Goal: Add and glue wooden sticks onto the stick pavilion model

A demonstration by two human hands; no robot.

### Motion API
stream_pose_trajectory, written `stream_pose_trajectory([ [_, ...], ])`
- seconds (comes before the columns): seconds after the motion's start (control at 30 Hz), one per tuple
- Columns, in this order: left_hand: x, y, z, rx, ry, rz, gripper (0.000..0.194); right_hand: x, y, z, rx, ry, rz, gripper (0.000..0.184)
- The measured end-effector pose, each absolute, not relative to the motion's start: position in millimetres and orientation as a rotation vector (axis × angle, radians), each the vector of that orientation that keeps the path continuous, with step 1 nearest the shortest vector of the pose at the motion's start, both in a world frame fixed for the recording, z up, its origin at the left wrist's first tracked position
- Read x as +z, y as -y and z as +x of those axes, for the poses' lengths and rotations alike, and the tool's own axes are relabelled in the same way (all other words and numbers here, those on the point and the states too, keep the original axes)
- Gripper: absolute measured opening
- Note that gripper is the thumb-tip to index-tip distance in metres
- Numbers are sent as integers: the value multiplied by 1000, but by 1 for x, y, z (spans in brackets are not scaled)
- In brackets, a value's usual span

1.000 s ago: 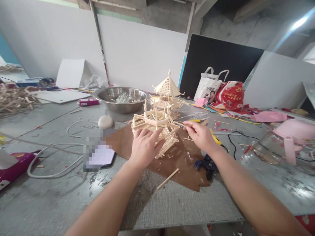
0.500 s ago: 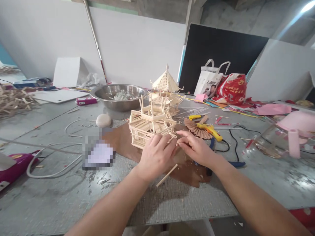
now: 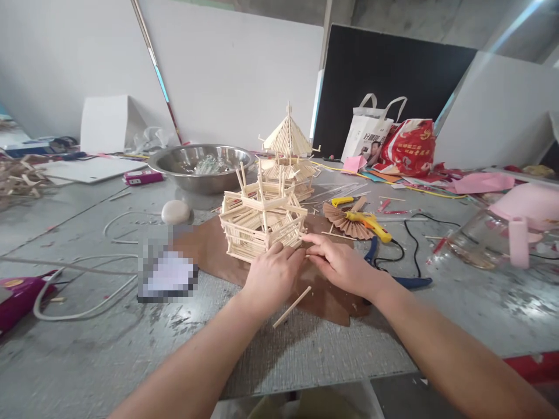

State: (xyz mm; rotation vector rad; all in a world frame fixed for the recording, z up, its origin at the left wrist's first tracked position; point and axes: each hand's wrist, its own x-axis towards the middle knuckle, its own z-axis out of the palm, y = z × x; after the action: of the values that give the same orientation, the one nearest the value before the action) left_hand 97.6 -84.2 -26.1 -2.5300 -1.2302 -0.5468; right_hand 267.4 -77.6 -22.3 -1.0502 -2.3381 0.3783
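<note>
Just now both hands meet at the near right side of the stick frame point(image 3: 264, 205), which stands upright on a brown sheet point(image 3: 209, 250) at the middle of the table point(image 3: 340, 346). The left hand point(image 3: 275, 276) lies over the frame's near edge, fingers curled and close together. The right hand point(image 3: 338, 262) comes in from the right, thumb and forefinger drawn to a narrow gap beside the left fingertips; whether either hand grips a stick I cannot tell.

A loose stick point(image 3: 292, 307) lies nearer, across the sheet's edge. Behind the frame rises a roofed tower point(image 3: 288, 139) of similar sticks. To the right are a pleated fan point(image 3: 334, 218), a yellow glue gun point(image 3: 371, 226) and a blue handle point(image 3: 413, 283).

Writing shows mainly on two bags at the back. The white bag point(image 3: 362, 139) bears dark Chinese characters, the first apparently 好, the others unclear. The red bag point(image 3: 408, 148) carries two lines of golden characters, too small to read surely. Markings on the purple pack point(image 3: 26, 299) at far left and the pink box point(image 3: 143, 177) beside the steel bowl point(image 3: 205, 183) are illegible.
</note>
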Motion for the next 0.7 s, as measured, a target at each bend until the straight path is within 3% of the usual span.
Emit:
stream_pose_trajectory([
  [0.43, -30, 80, 97, -340, 1364, -2702, 14, -22, 77, 267, 423, 2381, -1062, 37],
  [0.7, -30, 82, 102, -818, 1475, -2906, 21, -1, 73, 302, 206, 2195, -1255, 46],
])
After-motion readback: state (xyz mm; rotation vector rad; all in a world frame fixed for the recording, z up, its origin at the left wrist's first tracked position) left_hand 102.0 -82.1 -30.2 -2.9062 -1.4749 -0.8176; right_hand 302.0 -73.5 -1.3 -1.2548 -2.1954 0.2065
